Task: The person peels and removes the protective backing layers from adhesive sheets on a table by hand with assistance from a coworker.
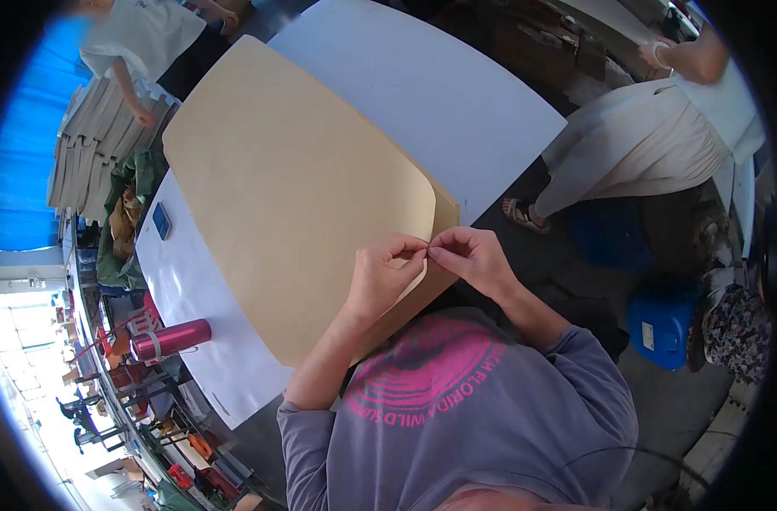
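"While the brown paper [295, 179] lies across your table [209, 366], why pinch its near edge?"
"Your left hand [378, 277] and right hand [480, 258] close on it together, probably so the layers line up."

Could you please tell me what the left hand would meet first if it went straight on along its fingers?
Most likely the fingertips of the right hand, just ahead; whether they already touch is hard to tell.

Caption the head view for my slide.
Left hand and right hand meet, fingers pinched, at the edge of a large tan sheet, a pink bottle beside it.
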The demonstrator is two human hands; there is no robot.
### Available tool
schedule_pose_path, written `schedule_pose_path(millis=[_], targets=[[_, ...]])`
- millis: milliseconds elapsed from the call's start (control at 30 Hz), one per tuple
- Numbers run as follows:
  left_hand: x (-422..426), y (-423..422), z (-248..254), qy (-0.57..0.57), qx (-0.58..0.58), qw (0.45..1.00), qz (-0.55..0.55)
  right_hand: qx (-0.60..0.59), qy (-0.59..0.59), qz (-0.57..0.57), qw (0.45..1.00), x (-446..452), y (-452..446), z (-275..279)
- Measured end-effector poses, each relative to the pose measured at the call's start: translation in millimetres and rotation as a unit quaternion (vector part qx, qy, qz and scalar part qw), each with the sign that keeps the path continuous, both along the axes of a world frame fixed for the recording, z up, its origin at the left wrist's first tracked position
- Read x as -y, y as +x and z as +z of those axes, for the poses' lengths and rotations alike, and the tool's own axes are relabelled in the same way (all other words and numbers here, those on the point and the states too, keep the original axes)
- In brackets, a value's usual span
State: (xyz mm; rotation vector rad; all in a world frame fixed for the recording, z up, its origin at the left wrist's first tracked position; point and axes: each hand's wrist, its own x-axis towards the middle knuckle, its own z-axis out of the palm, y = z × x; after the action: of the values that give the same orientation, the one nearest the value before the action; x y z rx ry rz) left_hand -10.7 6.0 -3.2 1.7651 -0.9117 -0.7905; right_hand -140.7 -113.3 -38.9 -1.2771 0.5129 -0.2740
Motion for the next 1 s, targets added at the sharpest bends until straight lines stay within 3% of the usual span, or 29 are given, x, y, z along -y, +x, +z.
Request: schedule_pose_path(millis=[67,267,467,767,933,1000], targets=[[2,-6,7,-0.001,0.062,0.998,-0.005,-0.011,-0.017,-0.011,1.000,-1,-1,1],[5,-12,6,-0.007,0.068,0.998,0.003,-0.014,-0.057,-0.048,0.997,-4,-3,-10],[7,4,0,0.046,-0.102,0.994,-0.009,-0.021,-0.073,-0.044,0.996,-5,-2,-10],[12,8,13,0.103,0.032,0.991,-0.073,-0.012,-0.075,-0.039,0.996,-9,-3,-14],[15,5,5,0.078,0.031,0.994,-0.068,-0.018,-0.072,-0.045,0.996,-8,-3,-17],[15,6,-2,0.064,-0.004,0.996,-0.059,0.025,-0.011,-0.055,0.998,-5,-7,-22]])
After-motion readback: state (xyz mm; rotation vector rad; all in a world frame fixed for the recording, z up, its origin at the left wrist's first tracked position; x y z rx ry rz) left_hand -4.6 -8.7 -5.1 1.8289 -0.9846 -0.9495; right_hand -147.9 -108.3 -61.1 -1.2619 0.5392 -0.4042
